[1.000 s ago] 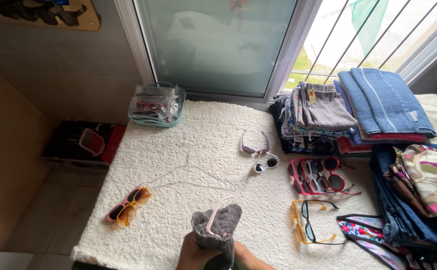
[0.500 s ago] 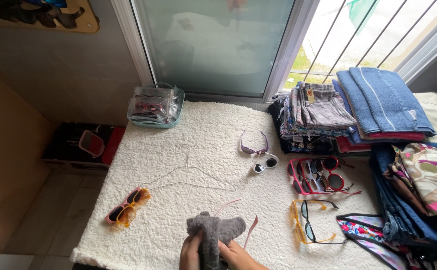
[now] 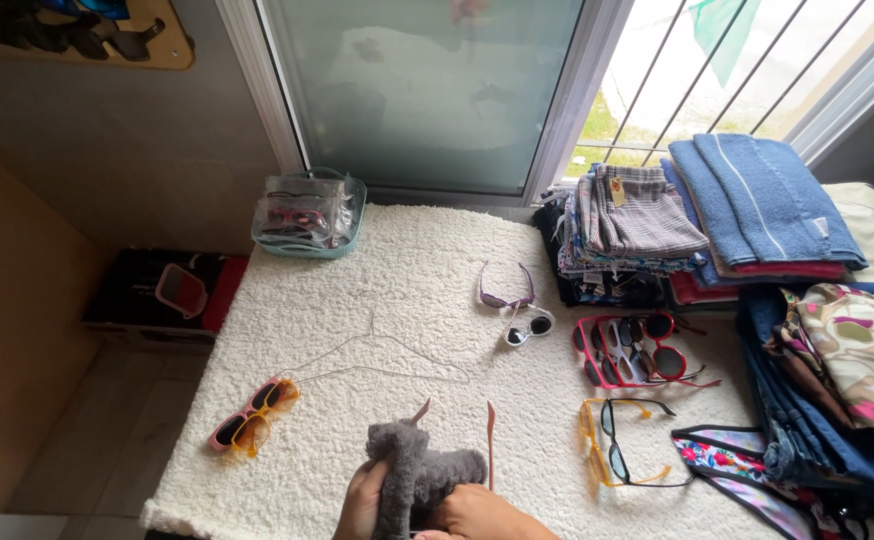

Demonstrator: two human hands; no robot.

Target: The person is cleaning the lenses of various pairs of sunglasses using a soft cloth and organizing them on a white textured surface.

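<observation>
Pink-framed glasses (image 3: 457, 440) wrapped in a grey fuzzy cloth (image 3: 419, 478) at the table's near edge, temples poking up; light, fragile, best gripped by the frame through the soft cloth. Left hand (image 3: 360, 503) and right hand (image 3: 487, 513) both clenched on the bundle. Leftward, pink-orange sunglasses (image 3: 253, 413); behind, a wire hanger (image 3: 377, 355); rightward, yellow-and-black glasses (image 3: 622, 440), well apart.

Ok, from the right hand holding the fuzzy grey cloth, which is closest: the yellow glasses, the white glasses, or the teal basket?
From the right hand, in the head view:
1. Yellow glasses, just to the right.
2. White glasses, farther up the white mat.
3. Teal basket, far corner, left, by the window.
</observation>
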